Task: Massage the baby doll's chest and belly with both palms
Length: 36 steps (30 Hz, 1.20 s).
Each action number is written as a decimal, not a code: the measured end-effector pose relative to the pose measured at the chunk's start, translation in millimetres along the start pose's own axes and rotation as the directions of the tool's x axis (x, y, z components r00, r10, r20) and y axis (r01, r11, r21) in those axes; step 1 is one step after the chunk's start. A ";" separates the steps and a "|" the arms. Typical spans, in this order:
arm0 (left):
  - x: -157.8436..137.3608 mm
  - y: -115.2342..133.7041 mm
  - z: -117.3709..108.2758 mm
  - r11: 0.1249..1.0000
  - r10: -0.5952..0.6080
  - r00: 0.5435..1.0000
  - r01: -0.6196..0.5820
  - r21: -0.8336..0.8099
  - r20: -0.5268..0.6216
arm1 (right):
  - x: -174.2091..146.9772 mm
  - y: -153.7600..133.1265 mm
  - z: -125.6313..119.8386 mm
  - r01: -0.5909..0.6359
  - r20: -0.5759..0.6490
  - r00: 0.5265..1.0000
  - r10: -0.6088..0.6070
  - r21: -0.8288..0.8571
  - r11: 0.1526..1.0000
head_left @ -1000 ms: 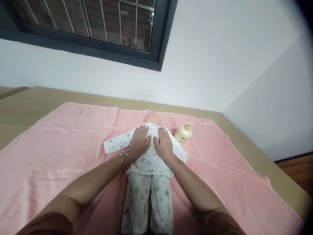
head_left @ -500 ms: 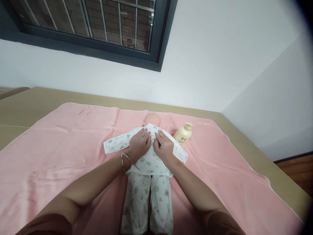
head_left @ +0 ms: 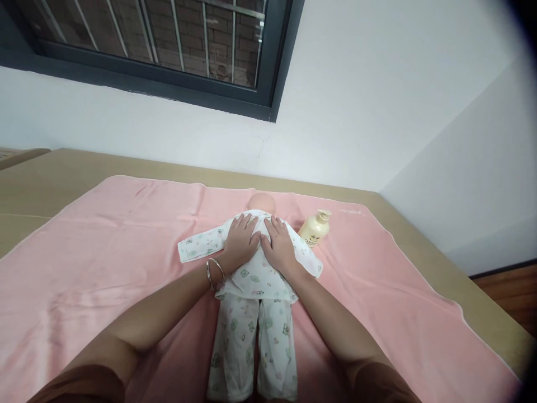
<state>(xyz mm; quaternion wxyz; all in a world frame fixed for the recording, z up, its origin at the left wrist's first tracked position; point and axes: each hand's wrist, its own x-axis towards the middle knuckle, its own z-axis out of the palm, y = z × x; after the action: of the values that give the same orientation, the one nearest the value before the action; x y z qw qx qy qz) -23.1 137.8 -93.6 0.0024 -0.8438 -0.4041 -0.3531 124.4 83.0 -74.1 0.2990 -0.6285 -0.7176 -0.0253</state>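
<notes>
A baby doll (head_left: 251,278) in a white printed top and matching trousers lies in front of me, its head away from me. Only the smooth rounded head shows beyond the collar; no face is visible. My left hand (head_left: 240,240) rests flat on the left side of the upper body, fingers stretched towards the head. Beside it, my right hand (head_left: 278,244) lies flat on the right side, fingers slightly apart. The two thumbs nearly meet at the middle. Both of the doll's sleeves spread outward. A bracelet (head_left: 215,273) circles my left wrist.
A pale yellow pump bottle (head_left: 315,228) stands near the doll's right-hand sleeve. Under everything lies a pink blanket (head_left: 126,235) with soft creases, on a wooden surface (head_left: 419,246). Behind are a white wall (head_left: 335,112) and a dark-framed barred window (head_left: 168,50).
Both hands have flattened, with fingers straighter and more spread, and have shifted slightly towards the doll's head. The cloth at the collar has moved a little towards the head.
</notes>
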 end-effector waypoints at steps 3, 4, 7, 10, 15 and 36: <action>-0.5 1.6 -3.8 0.999 0.035 0.998 -0.037 -0.022 -0.054 | -3.2 1.7 2.7 0.009 -0.066 0.998 -0.010 -0.020 1.000; -1.3 2.4 -5.0 0.999 0.039 0.996 -0.042 -0.033 -0.082 | -4.6 3.0 4.3 0.014 -0.093 0.996 -0.016 -0.022 1.000; -4.7 5.3 -7.5 0.997 0.037 0.986 -0.046 -0.053 -0.160 | -9.0 7.5 9.7 0.050 -0.165 0.985 -0.052 -0.015 0.999; -8.6 8.1 -8.7 0.997 0.034 0.977 -0.047 -0.055 -0.211 | -12.6 9.3 12.1 0.075 -0.204 0.976 -0.074 -0.004 0.997; -9.8 9.6 -9.3 0.997 -0.028 0.975 0.010 -0.082 -0.220 | -12.0 -0.4 5.6 -0.053 -0.176 0.983 0.046 -0.034 0.998; -6.9 8.1 -9.9 0.998 -0.017 0.982 0.004 -0.067 -0.187 | -9.1 3.2 7.9 0.000 -0.249 0.969 -0.011 -0.046 0.999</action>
<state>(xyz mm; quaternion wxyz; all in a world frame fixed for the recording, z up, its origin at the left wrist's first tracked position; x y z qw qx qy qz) -26.4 124.7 -88.0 0.0109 -0.8043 -0.3946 -0.4442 124.5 78.8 -85.9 0.3720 -0.6251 -0.6754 -0.1213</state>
